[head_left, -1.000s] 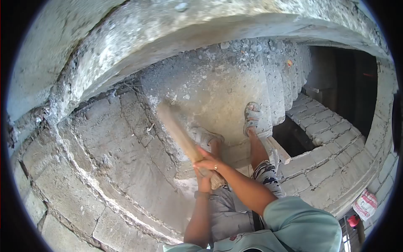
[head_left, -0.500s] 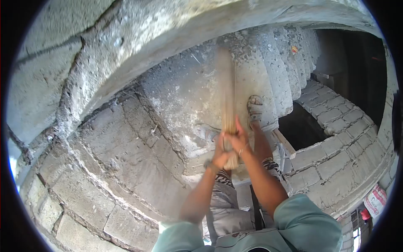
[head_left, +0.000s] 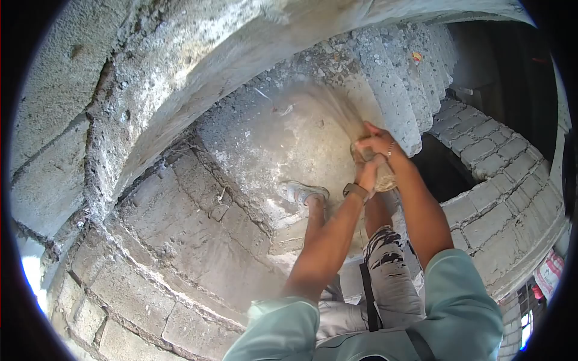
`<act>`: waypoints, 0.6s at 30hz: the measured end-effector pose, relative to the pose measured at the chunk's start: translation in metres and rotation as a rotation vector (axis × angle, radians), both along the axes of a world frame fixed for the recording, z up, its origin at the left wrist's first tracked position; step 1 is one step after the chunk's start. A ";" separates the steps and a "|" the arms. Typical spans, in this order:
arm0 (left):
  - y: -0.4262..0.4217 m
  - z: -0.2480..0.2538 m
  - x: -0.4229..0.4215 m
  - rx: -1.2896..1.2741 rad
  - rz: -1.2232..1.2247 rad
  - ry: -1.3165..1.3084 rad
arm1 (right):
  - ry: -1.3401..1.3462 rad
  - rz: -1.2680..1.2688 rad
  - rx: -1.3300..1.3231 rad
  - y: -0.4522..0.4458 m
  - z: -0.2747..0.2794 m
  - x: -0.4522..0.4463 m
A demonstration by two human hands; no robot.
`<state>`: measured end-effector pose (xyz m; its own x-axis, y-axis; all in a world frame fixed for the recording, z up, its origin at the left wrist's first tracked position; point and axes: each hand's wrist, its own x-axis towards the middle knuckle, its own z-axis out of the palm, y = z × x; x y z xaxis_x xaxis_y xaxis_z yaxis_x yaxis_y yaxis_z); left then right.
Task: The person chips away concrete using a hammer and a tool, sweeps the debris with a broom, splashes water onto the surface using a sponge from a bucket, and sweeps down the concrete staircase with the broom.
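Both my hands grip a stick broom [head_left: 344, 114], a bundle of thin sticks bound together. Its sweeping end is blurred and slants up and left over the dusty concrete landing [head_left: 301, 150]. My left hand [head_left: 366, 174], with a watch at the wrist, is closed round the bundle near its butt end. Farther up, just above it, my right hand [head_left: 380, 143] wraps the bundle, a bracelet on its wrist. Whether the stick tips touch the floor is hidden by blur.
Concrete steps [head_left: 385, 78] with rubble on them descend at the upper right. Beside them is a dark opening [head_left: 442, 171] edged by a block wall [head_left: 494, 204]. A curved concrete wall [head_left: 198, 90] rises on the left. My sandalled foot [head_left: 301, 191] stands on the landing.
Both hands have moved right and up with the broom. The broom has swung from nearly upright in view to slanting up-left, and now lies over my right foot's side.
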<state>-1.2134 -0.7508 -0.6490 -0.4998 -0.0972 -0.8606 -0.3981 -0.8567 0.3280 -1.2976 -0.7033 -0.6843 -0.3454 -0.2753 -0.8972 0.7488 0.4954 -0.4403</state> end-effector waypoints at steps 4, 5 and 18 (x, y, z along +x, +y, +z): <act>-0.012 0.022 -0.021 0.070 -0.203 0.098 | 0.053 -0.343 -0.047 0.005 0.035 -0.018; -0.022 0.030 -0.010 0.039 -0.244 0.120 | 0.184 -0.256 0.032 0.004 0.036 -0.002; -0.048 -0.020 0.002 -0.037 -0.056 -0.086 | -0.153 0.083 -0.328 -0.056 -0.049 0.005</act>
<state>-1.2115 -0.7989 -0.6692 -0.4296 -0.1039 -0.8970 -0.4728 -0.8205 0.3214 -1.2928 -0.7589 -0.7334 -0.1791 -0.5779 -0.7962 0.7815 0.4081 -0.4720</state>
